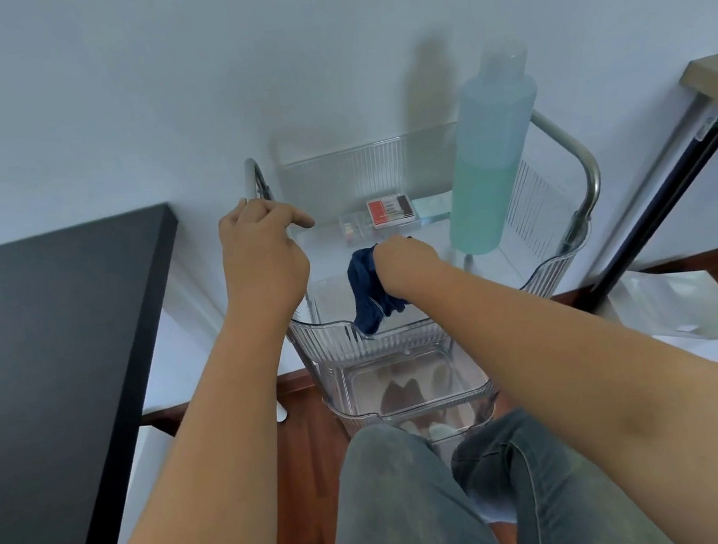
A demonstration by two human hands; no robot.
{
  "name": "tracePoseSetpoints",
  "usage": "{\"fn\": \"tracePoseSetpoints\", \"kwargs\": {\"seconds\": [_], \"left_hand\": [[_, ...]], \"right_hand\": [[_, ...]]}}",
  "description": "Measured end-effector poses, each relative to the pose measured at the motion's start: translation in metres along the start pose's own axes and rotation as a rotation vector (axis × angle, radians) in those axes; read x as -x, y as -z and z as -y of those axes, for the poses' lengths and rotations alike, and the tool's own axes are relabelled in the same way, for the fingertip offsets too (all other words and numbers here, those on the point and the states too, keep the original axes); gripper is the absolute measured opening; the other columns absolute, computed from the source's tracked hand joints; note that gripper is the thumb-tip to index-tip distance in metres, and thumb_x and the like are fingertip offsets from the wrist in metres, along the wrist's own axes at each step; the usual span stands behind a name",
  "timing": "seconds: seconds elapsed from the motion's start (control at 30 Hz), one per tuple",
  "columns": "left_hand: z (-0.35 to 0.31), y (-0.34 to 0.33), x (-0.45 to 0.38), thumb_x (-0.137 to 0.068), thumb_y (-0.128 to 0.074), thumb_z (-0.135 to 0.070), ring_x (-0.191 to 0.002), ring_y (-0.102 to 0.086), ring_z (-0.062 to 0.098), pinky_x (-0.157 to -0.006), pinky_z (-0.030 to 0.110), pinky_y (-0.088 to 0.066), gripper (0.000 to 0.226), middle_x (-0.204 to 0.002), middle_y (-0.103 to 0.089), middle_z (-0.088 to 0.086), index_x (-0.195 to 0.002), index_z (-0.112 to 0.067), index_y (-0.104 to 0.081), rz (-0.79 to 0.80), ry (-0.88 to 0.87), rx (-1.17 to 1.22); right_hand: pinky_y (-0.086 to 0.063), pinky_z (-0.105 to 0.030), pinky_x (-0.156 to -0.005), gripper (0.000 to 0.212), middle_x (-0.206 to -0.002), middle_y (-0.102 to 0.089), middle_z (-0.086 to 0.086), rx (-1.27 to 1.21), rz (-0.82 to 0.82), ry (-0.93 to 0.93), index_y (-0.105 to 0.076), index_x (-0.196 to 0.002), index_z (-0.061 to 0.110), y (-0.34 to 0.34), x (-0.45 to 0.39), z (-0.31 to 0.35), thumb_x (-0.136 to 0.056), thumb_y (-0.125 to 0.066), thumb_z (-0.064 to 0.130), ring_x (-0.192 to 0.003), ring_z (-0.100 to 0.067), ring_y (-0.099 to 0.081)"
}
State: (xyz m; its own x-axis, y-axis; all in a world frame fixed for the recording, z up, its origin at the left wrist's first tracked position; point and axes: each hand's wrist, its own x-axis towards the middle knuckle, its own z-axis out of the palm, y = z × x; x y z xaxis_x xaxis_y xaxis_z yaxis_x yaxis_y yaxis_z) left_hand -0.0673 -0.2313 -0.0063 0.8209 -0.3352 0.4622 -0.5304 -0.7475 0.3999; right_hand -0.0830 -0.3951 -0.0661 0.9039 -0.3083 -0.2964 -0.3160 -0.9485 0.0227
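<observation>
A clear plastic trolley (323, 329) with metal handles stands against the white wall. My left hand (260, 248) grips the left metal handle (250, 174) at the top tray's far left corner. My right hand (406, 263) holds a dark blue cloth (369, 293) down inside the top tray, near its front rim. A tall bottle of pale green liquid (491, 163) stands in the tray's right side. A small red and black box (390, 210) and a little clear case (353, 227) lie at the back of the tray.
A black tabletop (48, 349) lies to the left. A wooden-topped desk with a dark leg (675, 189) is on the right. Lower trolley trays (410, 397) show below. My knees in grey jeans (406, 503) are close to the trolley over a wooden floor.
</observation>
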Motion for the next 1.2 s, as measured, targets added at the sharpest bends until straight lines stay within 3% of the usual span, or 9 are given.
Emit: {"fn": "tracePoseSetpoints", "kwargs": {"seconds": [0.17,0.33,0.5,0.57,0.73,0.9,1.1,1.17,1.2], "left_hand": [[0.000,-0.002,0.003,-0.085,-0.043,0.015,-0.128,-0.039,0.034,-0.099,0.015,-0.022,0.045,-0.114,-0.061,0.002,-0.102,-0.013,-0.074,-0.013,0.017,0.022],[0.003,-0.005,0.002,-0.088,-0.045,0.011,-0.126,-0.042,0.034,-0.104,0.027,-0.032,0.040,-0.112,-0.063,0.003,-0.102,-0.013,-0.075,-0.034,0.020,0.031],[0.002,-0.009,0.000,-0.089,-0.047,0.007,-0.121,-0.045,0.036,-0.098,0.021,-0.030,0.037,-0.107,-0.065,0.004,-0.100,-0.014,-0.075,-0.089,0.021,0.031],[0.003,-0.010,0.001,-0.089,-0.048,0.007,-0.119,-0.047,0.037,-0.094,0.016,-0.026,0.037,-0.106,-0.065,0.004,-0.099,-0.014,-0.075,-0.103,0.005,0.031],[0.004,-0.010,0.001,-0.091,-0.047,0.005,-0.121,-0.044,0.034,-0.093,0.019,-0.028,0.035,-0.107,-0.063,0.002,-0.099,-0.015,-0.074,-0.102,0.007,0.051],[0.006,-0.010,0.001,-0.091,-0.048,0.005,-0.120,-0.045,0.030,-0.090,0.016,-0.026,0.035,-0.107,-0.063,0.000,-0.096,-0.016,-0.075,-0.094,0.012,0.065],[0.003,-0.005,0.000,-0.092,-0.050,0.000,-0.117,-0.045,0.027,-0.086,0.016,-0.026,0.030,-0.109,-0.059,-0.002,-0.097,-0.017,-0.074,-0.065,0.042,0.058],[0.001,-0.004,0.001,-0.092,-0.054,-0.011,-0.123,-0.045,0.030,-0.103,0.023,-0.024,0.022,-0.114,-0.060,0.001,-0.101,-0.018,-0.073,-0.039,-0.022,-0.104],[-0.001,-0.004,0.004,-0.094,-0.054,-0.019,-0.130,-0.041,0.033,-0.115,0.039,-0.018,0.021,-0.118,-0.060,0.002,-0.103,-0.020,-0.073,-0.015,-0.051,-0.225]], "right_hand": [[-0.042,-0.036,-0.073,0.045,-0.141,-0.035,-0.013,-0.025,-0.001,0.117,-0.053,-0.128,0.007,0.003,-0.017,0.044,-0.084,-0.063,0.007,-0.114,-0.035,-0.053],[-0.040,-0.040,-0.083,0.037,-0.137,-0.033,-0.013,0.034,0.036,0.291,-0.053,-0.125,0.007,-0.005,-0.012,0.065,-0.089,-0.056,0.010,-0.120,-0.036,-0.040],[-0.044,-0.039,-0.086,0.039,-0.134,-0.038,-0.016,0.168,0.126,0.580,-0.059,-0.127,0.010,-0.005,0.013,0.044,-0.089,-0.055,0.005,-0.110,-0.036,-0.045],[-0.044,-0.043,-0.092,0.033,-0.128,-0.043,-0.014,0.093,0.170,0.628,-0.065,-0.120,0.016,-0.006,0.021,0.033,-0.091,-0.051,0.009,-0.108,-0.035,-0.046],[-0.036,-0.031,-0.068,0.028,-0.084,-0.048,-0.002,-0.025,0.293,0.571,-0.061,-0.088,0.031,0.002,0.027,0.009,-0.090,-0.050,0.005,-0.081,-0.030,-0.050],[-0.037,-0.030,-0.068,0.034,-0.074,-0.048,0.005,-0.041,0.376,0.447,-0.064,-0.096,0.023,0.004,0.031,-0.028,-0.084,-0.045,-0.003,-0.076,-0.026,-0.047],[-0.042,-0.030,-0.066,0.041,-0.092,-0.064,-0.007,-0.188,0.115,0.263,-0.070,-0.104,0.014,0.009,0.040,-0.066,-0.079,-0.045,-0.005,-0.083,-0.027,-0.054],[-0.040,-0.025,-0.061,0.045,-0.097,-0.066,-0.006,-0.424,-0.061,0.212,-0.070,-0.106,0.016,0.010,0.043,-0.072,-0.077,-0.044,-0.005,-0.085,-0.026,-0.055],[-0.038,-0.022,-0.057,0.046,-0.095,-0.065,-0.003,-0.556,-0.146,0.192,-0.070,-0.106,0.020,0.011,0.046,-0.074,-0.076,-0.045,-0.004,-0.083,-0.024,-0.056]]}}
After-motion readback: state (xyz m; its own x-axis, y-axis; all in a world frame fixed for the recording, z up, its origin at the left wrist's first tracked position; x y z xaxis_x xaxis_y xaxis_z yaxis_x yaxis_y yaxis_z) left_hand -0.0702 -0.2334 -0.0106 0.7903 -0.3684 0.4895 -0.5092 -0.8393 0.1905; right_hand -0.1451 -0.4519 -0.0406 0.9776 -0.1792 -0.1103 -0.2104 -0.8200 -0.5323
